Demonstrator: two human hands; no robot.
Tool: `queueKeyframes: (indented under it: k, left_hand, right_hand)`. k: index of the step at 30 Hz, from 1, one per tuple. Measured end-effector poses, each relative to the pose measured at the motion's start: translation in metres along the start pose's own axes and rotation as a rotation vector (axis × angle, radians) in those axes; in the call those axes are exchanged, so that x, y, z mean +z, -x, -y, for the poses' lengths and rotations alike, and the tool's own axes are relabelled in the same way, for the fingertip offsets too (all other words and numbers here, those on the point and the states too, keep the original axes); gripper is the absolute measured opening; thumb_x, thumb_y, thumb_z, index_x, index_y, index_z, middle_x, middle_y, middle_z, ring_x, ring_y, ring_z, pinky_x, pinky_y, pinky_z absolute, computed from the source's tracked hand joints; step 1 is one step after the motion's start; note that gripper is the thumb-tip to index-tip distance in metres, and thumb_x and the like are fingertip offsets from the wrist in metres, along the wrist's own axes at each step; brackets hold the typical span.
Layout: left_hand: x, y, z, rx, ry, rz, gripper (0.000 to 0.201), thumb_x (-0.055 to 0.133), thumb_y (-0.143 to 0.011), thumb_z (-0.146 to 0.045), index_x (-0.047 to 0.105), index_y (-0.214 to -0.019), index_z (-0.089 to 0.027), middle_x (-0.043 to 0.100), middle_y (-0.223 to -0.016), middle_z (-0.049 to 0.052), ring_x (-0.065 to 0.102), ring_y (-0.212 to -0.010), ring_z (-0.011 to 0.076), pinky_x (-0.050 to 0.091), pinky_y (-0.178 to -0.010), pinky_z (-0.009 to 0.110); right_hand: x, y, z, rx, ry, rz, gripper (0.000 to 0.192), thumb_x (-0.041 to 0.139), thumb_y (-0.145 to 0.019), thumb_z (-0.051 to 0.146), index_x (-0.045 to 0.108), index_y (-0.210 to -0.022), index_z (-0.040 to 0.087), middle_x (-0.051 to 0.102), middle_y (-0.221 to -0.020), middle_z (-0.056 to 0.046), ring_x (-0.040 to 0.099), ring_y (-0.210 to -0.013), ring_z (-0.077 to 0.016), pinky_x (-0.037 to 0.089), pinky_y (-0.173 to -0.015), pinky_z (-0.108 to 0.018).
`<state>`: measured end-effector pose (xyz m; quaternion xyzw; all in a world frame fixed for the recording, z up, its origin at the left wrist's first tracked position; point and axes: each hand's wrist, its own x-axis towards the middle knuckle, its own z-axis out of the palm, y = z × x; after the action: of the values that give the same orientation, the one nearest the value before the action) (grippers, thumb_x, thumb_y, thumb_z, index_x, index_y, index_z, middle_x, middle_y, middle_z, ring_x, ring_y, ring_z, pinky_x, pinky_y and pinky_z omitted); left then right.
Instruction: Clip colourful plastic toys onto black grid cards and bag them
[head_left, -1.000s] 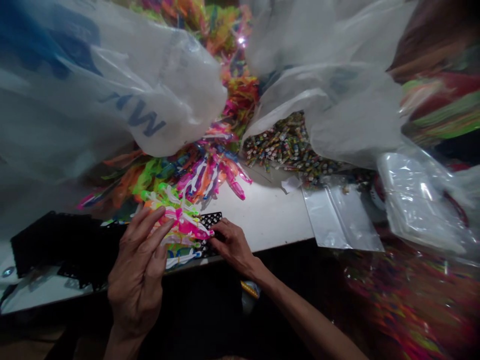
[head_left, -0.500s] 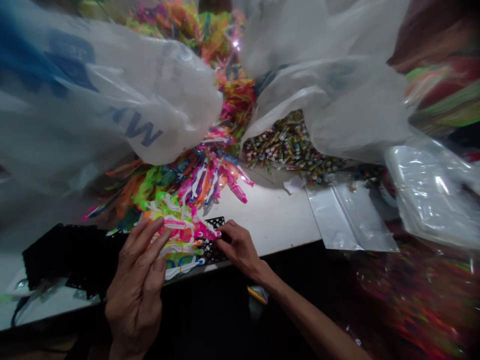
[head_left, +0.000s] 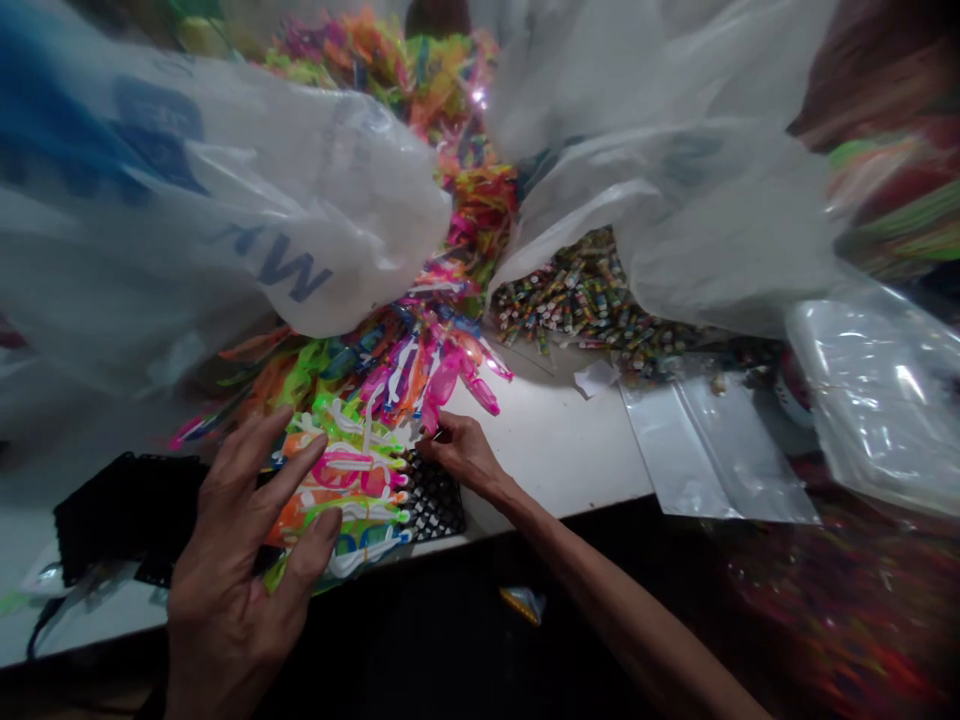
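My left hand [head_left: 240,540] rests with spread fingers on a stack of bright plastic toy pieces [head_left: 345,480] in pink, green, orange and white. The stack lies on a black perforated tray [head_left: 439,505] at the front edge of a white table [head_left: 555,440]. My right hand [head_left: 461,455] sits just right of the stack, its fingertips pinching the lower end of a pink plastic piece [head_left: 442,385] from the loose colourful pile [head_left: 390,350] behind.
A large white plastic bag with blue lettering [head_left: 225,220] bulges at the left. Another white bag [head_left: 675,200] at the right spills several small colourful sticks [head_left: 577,295]. Clear flat pouches [head_left: 705,440] lie at the right. Black trays [head_left: 120,510] sit at the left.
My right hand moved from the tray's right edge up to the loose pile and took hold of a pink piece. My left hand slid lower and spread over the stack.
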<state>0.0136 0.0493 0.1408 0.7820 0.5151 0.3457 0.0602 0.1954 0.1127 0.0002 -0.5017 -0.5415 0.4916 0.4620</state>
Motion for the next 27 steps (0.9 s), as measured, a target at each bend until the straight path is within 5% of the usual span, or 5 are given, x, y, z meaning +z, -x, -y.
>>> queueKeyframes:
  k: [8,13,27]
  left_hand:
    - [0.002,-0.006,0.017,0.024,-0.052,0.194,0.049,0.048,-0.088,-0.033,0.040,-0.137,-0.033,0.036,-0.147,-0.003,0.031,-0.136,0.0264,0.024,-0.116,0.048]
    - [-0.001,-0.001,0.025,0.019,-0.089,0.224,0.052,0.045,-0.089,-0.033,0.034,-0.140,-0.032,0.039,-0.145,-0.002,0.030,-0.137,0.0284,0.024,-0.116,0.052]
    - [0.000,-0.006,0.016,-0.020,-0.073,0.242,0.049,0.042,-0.092,-0.032,0.034,-0.140,-0.033,0.037,-0.146,-0.005,0.027,-0.138,0.0251,0.022,-0.118,0.046]
  right_hand:
    - [-0.003,0.009,-0.002,-0.024,0.106,-0.016,0.020,0.054,-0.069,0.020,0.040,-0.055,0.018,0.036,-0.055,0.005,0.033,-0.054,-0.0084,0.023,-0.049,-0.019]
    - [-0.003,0.009,0.001,-0.130,0.152,-0.011,0.018,0.052,-0.069,0.017,0.037,-0.058,0.018,0.035,-0.057,0.005,0.032,-0.056,-0.0089,0.024,-0.052,-0.020]
    - [-0.005,0.020,0.011,0.006,0.140,0.091,0.023,0.059,-0.071,0.018,0.042,-0.055,0.016,0.035,-0.054,0.007,0.030,-0.052,-0.0069,0.022,-0.050,-0.019]
